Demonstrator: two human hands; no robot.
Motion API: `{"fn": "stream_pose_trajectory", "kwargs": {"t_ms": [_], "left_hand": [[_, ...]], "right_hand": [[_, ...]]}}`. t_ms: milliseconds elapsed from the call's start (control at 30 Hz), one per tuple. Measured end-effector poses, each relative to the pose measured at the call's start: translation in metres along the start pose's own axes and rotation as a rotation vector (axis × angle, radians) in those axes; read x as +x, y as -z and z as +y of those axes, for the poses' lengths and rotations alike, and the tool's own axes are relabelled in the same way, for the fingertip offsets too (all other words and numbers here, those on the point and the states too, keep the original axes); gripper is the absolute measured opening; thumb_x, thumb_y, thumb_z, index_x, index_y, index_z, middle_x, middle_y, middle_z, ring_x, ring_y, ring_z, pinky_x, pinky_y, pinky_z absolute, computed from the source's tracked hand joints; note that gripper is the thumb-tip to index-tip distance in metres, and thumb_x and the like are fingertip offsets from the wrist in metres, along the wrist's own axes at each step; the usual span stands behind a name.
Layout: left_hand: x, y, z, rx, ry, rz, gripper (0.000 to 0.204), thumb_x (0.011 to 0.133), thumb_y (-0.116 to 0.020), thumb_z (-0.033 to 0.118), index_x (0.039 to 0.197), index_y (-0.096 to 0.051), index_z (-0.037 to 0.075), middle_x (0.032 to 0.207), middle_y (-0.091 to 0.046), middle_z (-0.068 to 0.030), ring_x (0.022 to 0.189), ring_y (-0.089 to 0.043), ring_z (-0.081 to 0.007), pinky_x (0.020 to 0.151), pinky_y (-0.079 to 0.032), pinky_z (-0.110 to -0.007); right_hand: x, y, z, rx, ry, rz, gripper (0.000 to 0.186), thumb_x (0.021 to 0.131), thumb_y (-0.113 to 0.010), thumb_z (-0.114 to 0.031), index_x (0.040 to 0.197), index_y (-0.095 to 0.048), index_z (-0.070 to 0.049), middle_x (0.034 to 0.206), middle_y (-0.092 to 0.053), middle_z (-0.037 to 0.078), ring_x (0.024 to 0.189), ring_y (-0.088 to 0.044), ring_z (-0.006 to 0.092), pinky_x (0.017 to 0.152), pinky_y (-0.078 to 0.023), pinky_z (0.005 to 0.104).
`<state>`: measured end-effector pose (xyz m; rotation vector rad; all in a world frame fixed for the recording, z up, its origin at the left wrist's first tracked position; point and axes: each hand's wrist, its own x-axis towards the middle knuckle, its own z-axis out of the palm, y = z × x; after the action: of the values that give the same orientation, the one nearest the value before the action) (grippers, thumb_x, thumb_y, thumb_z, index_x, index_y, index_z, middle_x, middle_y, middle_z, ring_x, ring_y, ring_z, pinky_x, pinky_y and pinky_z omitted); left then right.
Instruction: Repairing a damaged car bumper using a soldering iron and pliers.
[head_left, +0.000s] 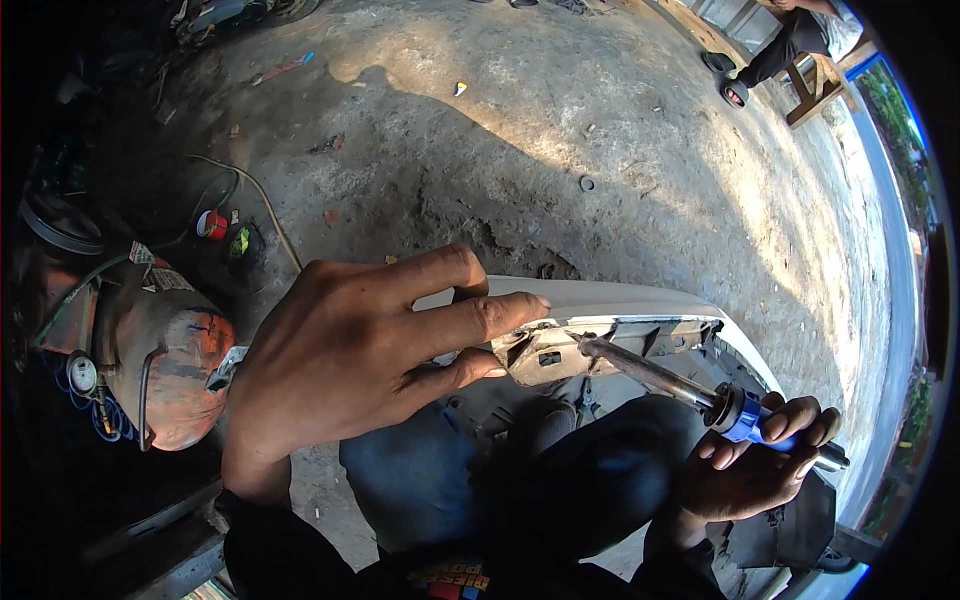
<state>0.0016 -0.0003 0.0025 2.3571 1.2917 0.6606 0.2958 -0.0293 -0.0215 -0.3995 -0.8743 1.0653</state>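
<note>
My left hand (360, 350) rests with curled fingers on a pale plastic panel (620, 298), like a bumper, which lies across in front of my knees; its fingertips press by a dirty mounting strip (535, 362) along the panel's near edge. My right hand (755, 470) is wrapped round the blue handle of a tool with a long metal shaft (655, 375), like a soldering iron. The shaft's tip meets the mounting strip just right of my left fingertips. Pliers (588, 400) lie on the ground below the panel, partly hidden by my legs.
A rusty orange compressor tank (175, 390) with gauge and hoses stands at my left. A small red container (210, 225) and a ring (587, 184) lie on the concrete ground (420, 150). Another person's leg (765, 65) is by a wooden bench (810, 95) at the upper right.
</note>
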Motion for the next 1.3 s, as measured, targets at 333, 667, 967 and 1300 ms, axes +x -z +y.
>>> {"fn": "stream_pose_trajectory", "kwargs": {"t_ms": [333,667,967,1300], "left_hand": [[-0.0008,0.0001,0.0002,-0.006,-0.001,-0.011,0.048,0.069,-0.078,0.017,0.116,-0.069,0.017,0.087,-0.064,-0.0043,0.068,-0.067,-0.0187,0.055,-0.057,-0.034],[-0.0003,0.0011,0.0004,-0.004,-0.007,-0.016,0.048,0.069,-0.078,0.017,0.116,-0.069,0.016,0.087,-0.063,-0.0041,0.068,-0.066,-0.0183,0.056,-0.057,-0.034],[-0.0001,0.0013,-0.0004,-0.008,-0.007,-0.015,0.047,0.070,-0.078,0.018,0.117,-0.069,0.016,0.086,-0.063,-0.0044,0.068,-0.066,-0.0179,0.055,-0.057,-0.033],[0.0005,0.0018,-0.0005,-0.008,-0.002,-0.029,0.045,0.071,-0.077,0.020,0.116,-0.069,0.015,0.086,-0.064,-0.0050,0.068,-0.067,-0.0185,0.055,-0.057,-0.034]], "right_hand": [[-0.0027,0.0044,-0.0004,-0.051,-0.065,-0.025,0.033,0.093,-0.061,-0.023,0.097,-0.031,-0.011,0.079,-0.057,0.020,0.057,-0.067,0.0332,0.053,-0.062,0.0447],[-0.0028,0.0044,0.0004,-0.074,-0.053,-0.026,0.033,0.093,-0.061,-0.025,0.096,-0.030,-0.012,0.079,-0.058,0.019,0.054,-0.066,0.0317,0.052,-0.061,0.0442],[-0.0035,0.0015,0.0007,-0.097,-0.056,-0.001,0.034,0.093,-0.061,-0.024,0.097,-0.030,-0.012,0.079,-0.056,0.019,0.052,-0.065,0.0309,0.050,-0.061,0.0428],[-0.0031,0.0040,0.0020,-0.088,-0.045,-0.013,0.033,0.092,-0.063,-0.021,0.097,-0.031,-0.012,0.078,-0.057,0.019,0.053,-0.065,0.0308,0.049,-0.061,0.0421]]}}
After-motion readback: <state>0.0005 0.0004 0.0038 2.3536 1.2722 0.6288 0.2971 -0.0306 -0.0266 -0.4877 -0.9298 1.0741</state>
